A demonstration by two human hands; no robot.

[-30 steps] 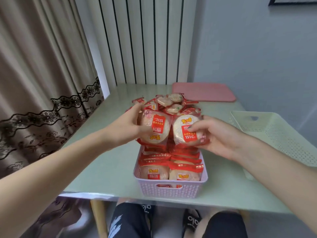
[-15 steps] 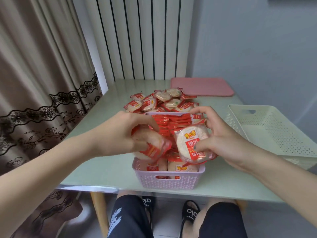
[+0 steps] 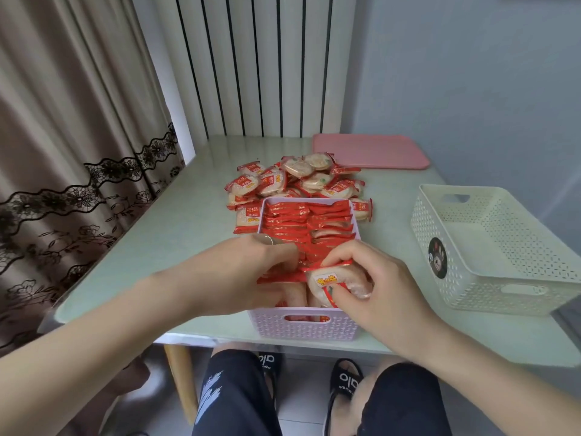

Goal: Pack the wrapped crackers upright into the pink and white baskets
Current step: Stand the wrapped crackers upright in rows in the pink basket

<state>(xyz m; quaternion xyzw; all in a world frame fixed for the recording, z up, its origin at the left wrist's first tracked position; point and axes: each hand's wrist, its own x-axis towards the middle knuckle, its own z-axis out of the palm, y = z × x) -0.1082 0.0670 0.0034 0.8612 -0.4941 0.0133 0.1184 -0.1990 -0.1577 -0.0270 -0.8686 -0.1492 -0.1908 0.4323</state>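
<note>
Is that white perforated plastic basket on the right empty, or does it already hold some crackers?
Empty. The white perforated plastic basket shows only its bare floor and walls; no wrapped crackers lie inside.

Red-and-clear wrappers with yellow logos are seen on the round pale wrapped crackers (image 3: 298, 180). A perforated lattice pattern is borne by the pink plastic basket (image 3: 306, 328) and the cream-white plastic basket (image 3: 490, 247). Black floral lace is carried by the beige fabric curtain (image 3: 63, 136).

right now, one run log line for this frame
phase: packing | right hand: pinching cracker pack over pink basket | left hand: among packed rows | white basket: empty
</note>
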